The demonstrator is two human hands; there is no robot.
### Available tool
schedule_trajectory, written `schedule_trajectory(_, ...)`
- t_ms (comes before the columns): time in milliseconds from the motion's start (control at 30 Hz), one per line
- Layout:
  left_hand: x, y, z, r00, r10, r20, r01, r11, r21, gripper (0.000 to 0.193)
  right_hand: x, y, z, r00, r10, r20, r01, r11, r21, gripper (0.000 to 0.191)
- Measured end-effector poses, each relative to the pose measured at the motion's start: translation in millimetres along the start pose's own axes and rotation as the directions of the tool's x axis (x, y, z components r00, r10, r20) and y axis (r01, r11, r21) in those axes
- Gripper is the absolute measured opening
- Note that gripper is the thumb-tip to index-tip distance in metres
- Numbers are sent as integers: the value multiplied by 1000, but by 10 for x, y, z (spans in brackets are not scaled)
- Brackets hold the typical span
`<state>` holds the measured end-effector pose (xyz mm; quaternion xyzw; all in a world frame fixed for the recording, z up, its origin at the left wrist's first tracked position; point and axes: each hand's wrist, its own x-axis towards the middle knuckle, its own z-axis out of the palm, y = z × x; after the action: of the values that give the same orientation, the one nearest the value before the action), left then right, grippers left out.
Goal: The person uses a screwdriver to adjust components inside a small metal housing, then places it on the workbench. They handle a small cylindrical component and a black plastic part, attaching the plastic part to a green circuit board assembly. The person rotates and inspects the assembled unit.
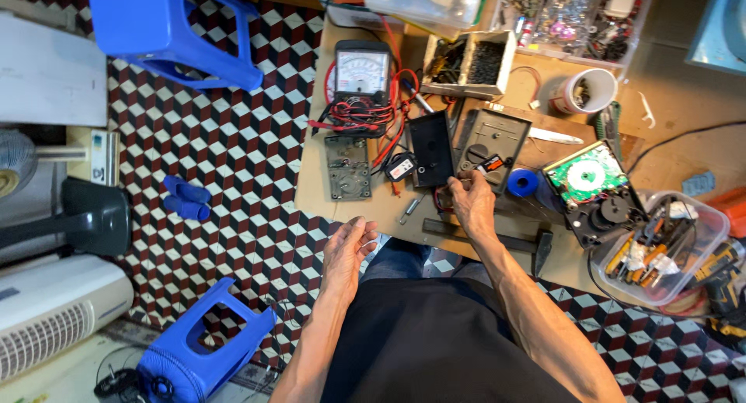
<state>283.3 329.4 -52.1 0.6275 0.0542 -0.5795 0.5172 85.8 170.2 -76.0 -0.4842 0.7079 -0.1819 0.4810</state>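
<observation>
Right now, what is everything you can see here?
analog meter: one, black with pale dial, board's far left
test leads: tangle, red and black, below meter
black cover: one, mid-board
grey housing: one, beside cover
tape roll: one, blue, right of hand
circuit board: one, green, right
tool tub: one, clear, far right
cup: one, white, far side
stools: two, blue, tiled floor
left hand: open, off board's near edge
right hand: fingers at housing's near edge
</observation>
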Motion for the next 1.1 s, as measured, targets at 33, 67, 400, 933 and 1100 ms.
schedule_trajectory(33,3,4,40,1000,-1,11,1,1000,13,29,-19,-6,-21,1000,-12,-16,12,1000,15,41)
schedule_trajectory(67,8,6,83,1000,-7,22,7,1000,15,30,-52,14,-51,999,39,6,-39,998,48,44)
schedule_trajectory(400,17,5,526,986,-10,166,1,998,56,31,-464,429,-507,995,88,36,-93,985,146,43)
schedule_trajectory(933,-78,-98,462,987,-8,158,-2,998,67,30,-463,438,-556,999,47,18,-47,999,-17,41)
schedule_trajectory(1100,-79,-90,426,990,-24,137,14,997,77,30,-523,388,-608,999,31,24,-30,999,-28,61)
